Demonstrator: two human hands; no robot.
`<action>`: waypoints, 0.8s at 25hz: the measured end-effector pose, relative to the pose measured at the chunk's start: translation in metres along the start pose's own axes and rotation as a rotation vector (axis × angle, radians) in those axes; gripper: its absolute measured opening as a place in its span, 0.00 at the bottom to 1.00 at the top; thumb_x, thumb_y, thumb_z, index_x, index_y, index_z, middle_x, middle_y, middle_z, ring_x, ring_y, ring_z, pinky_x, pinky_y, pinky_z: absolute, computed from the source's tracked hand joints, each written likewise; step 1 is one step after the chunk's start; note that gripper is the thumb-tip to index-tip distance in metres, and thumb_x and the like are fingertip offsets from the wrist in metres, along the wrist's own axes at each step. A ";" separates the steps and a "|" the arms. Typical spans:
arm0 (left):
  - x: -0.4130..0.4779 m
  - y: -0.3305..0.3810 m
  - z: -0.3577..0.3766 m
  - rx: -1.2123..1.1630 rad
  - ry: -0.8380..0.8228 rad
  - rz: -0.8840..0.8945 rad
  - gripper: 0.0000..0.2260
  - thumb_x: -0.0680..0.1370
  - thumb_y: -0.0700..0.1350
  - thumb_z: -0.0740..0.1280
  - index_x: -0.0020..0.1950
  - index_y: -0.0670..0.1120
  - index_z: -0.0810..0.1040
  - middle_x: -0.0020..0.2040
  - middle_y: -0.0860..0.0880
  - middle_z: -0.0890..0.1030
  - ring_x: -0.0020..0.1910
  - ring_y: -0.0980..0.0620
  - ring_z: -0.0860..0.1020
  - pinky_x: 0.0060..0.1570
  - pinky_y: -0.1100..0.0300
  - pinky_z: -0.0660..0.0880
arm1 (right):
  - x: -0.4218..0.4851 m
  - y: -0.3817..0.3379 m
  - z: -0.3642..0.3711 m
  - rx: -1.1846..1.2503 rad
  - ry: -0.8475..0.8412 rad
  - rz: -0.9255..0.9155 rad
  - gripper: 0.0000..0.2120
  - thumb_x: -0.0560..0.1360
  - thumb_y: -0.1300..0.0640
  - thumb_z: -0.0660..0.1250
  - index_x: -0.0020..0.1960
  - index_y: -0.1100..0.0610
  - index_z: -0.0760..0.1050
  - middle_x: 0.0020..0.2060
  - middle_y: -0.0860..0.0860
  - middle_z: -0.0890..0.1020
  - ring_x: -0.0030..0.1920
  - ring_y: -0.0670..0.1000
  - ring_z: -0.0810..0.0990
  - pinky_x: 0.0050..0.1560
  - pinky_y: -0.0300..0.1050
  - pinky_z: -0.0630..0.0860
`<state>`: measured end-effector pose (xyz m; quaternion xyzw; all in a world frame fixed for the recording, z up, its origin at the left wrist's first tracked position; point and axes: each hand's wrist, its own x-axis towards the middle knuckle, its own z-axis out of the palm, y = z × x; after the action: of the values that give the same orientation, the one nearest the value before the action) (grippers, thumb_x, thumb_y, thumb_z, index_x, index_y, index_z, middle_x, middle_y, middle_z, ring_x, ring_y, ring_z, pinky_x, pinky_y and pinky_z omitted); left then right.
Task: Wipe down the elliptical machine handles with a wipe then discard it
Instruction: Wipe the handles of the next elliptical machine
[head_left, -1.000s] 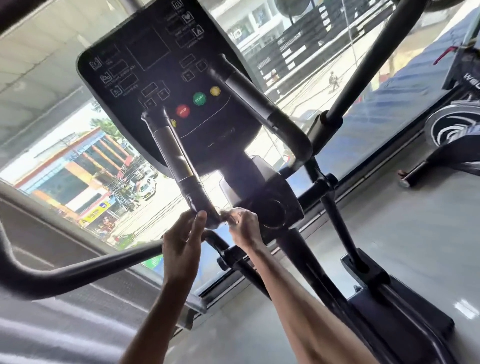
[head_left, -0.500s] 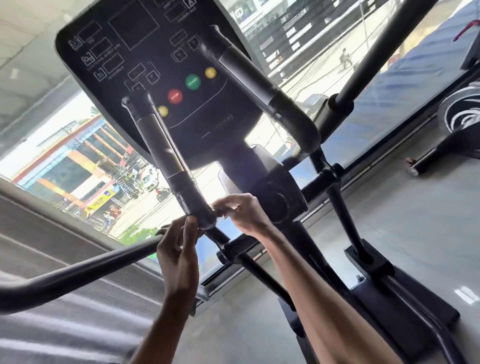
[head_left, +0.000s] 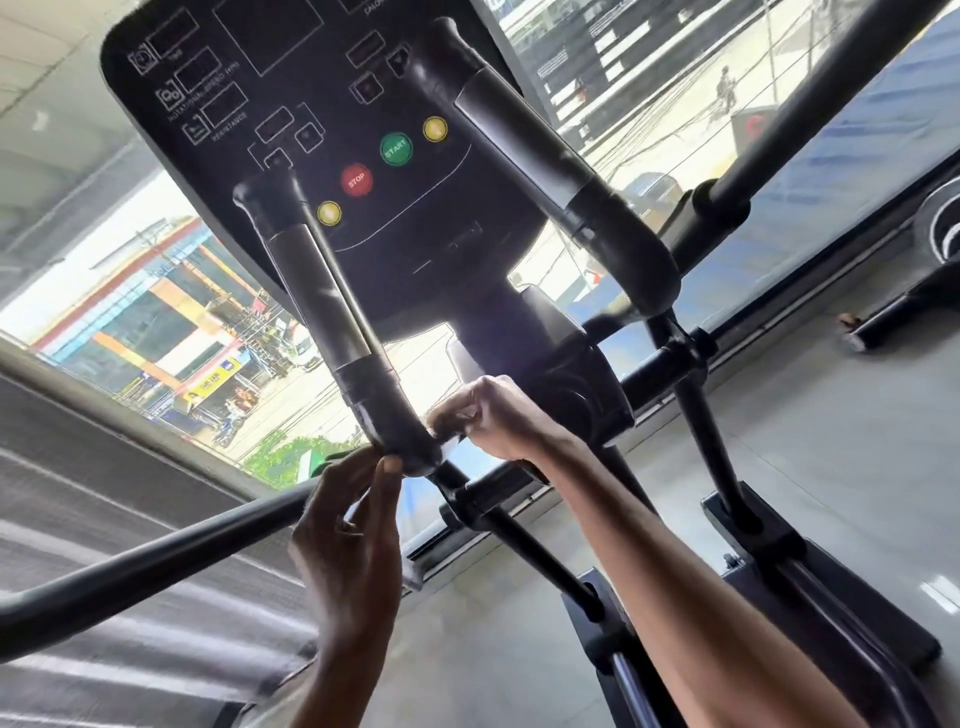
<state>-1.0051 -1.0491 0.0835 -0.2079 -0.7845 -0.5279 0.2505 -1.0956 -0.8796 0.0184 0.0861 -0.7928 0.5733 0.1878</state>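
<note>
Handle (head_left: 332, 312) lower end: console (head_left: 291, 93) close at 12 o'clock, open floor (head_left: 831, 447) toward 4. Right hand (head_left: 493, 415) grip curled, pinching pale wipe (head_left: 448, 441) against handle at 3 o'clock. Left hand (head_left: 353, 535) grip pressed together at its 7 o'clock; what it pinches, cannot tell.

A large daylit window (head_left: 649, 88) meets a glossy grey floor (head_left: 857, 426).

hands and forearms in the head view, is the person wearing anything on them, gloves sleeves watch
Nothing worn shows. The left hand and right hand are bare, with no gloves or rings visible. Both forearms, left and right, are bare down to the bottom edge of the frame: no sleeves, watch or wristband in sight.
</note>
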 end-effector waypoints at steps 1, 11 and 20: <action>0.000 0.000 0.001 -0.012 0.010 0.000 0.08 0.78 0.39 0.71 0.47 0.52 0.83 0.39 0.54 0.85 0.42 0.61 0.82 0.43 0.73 0.75 | 0.004 0.004 0.005 -0.037 0.005 0.032 0.15 0.71 0.67 0.71 0.49 0.49 0.87 0.47 0.45 0.88 0.49 0.41 0.84 0.55 0.43 0.82; 0.000 -0.003 0.001 -0.046 0.006 -0.041 0.04 0.78 0.44 0.72 0.51 0.46 0.84 0.45 0.44 0.86 0.48 0.46 0.84 0.46 0.68 0.77 | -0.036 -0.024 -0.005 0.179 0.104 0.006 0.09 0.76 0.61 0.73 0.50 0.48 0.86 0.46 0.42 0.87 0.48 0.38 0.84 0.53 0.39 0.81; 0.000 0.004 -0.004 -0.052 -0.057 -0.094 0.07 0.78 0.55 0.69 0.51 0.54 0.82 0.43 0.50 0.87 0.48 0.49 0.87 0.51 0.47 0.82 | -0.078 -0.093 -0.013 0.759 0.395 0.042 0.06 0.75 0.64 0.74 0.51 0.59 0.85 0.45 0.53 0.88 0.48 0.54 0.87 0.53 0.50 0.83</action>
<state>-1.0021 -1.0516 0.0882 -0.1920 -0.7862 -0.5531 0.1977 -0.9892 -0.9044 0.0724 0.0214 -0.4760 0.8336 0.2794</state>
